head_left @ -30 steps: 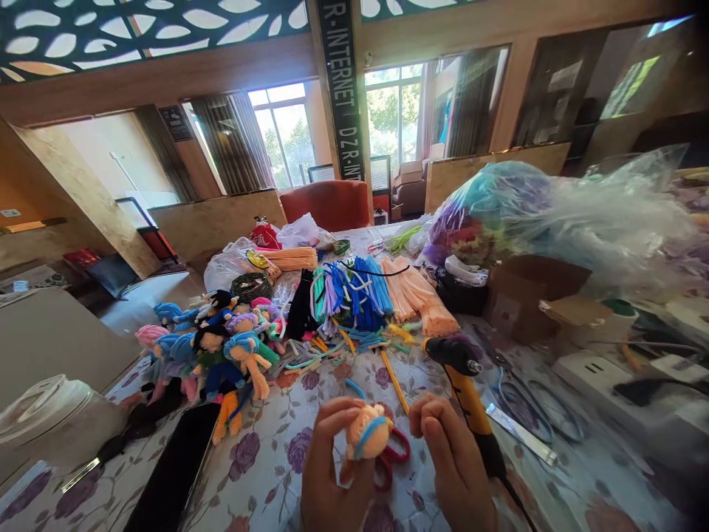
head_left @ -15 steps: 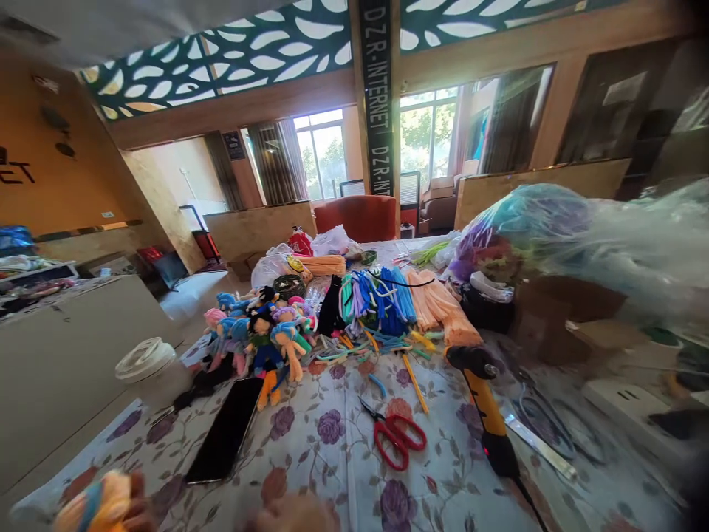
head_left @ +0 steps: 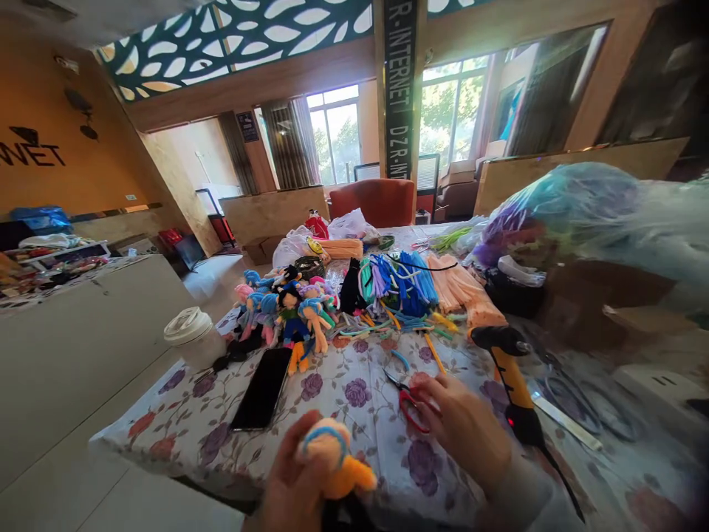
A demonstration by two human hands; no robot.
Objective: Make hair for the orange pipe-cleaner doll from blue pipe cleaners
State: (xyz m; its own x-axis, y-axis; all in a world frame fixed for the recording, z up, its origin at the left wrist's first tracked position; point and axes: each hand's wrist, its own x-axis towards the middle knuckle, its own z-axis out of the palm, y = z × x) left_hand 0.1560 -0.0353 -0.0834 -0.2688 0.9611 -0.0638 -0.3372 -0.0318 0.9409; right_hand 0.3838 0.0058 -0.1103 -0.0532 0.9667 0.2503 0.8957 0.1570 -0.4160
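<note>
My left hand (head_left: 296,473) is closed round a small doll (head_left: 326,443) made of fuzzy stems. The doll has a peach head with a blue band round it and an orange part sticking out to the right. My right hand (head_left: 457,425) reaches down to the red-handled scissors (head_left: 410,406), its fingers curled at the handles. The scissors lie on the flowered tablecloth (head_left: 354,362), blades pointing up and left. A short blue stem piece (head_left: 399,360) and a longer yellow stem (head_left: 435,353) lie just beyond the blades.
A glue gun (head_left: 512,384) with a lit red light lies at right, its cord trailing forward. A black phone (head_left: 263,388) and white lidded jar (head_left: 193,336) are at left. Behind stand finished dolls (head_left: 288,303), bundles of coloured stems (head_left: 402,284) and a bulging plastic bag (head_left: 576,207).
The view has shifted, so the table sits further right. My left hand has brought the doll toward the middle. My right hand has moved from the bottom edge to the scissors.
</note>
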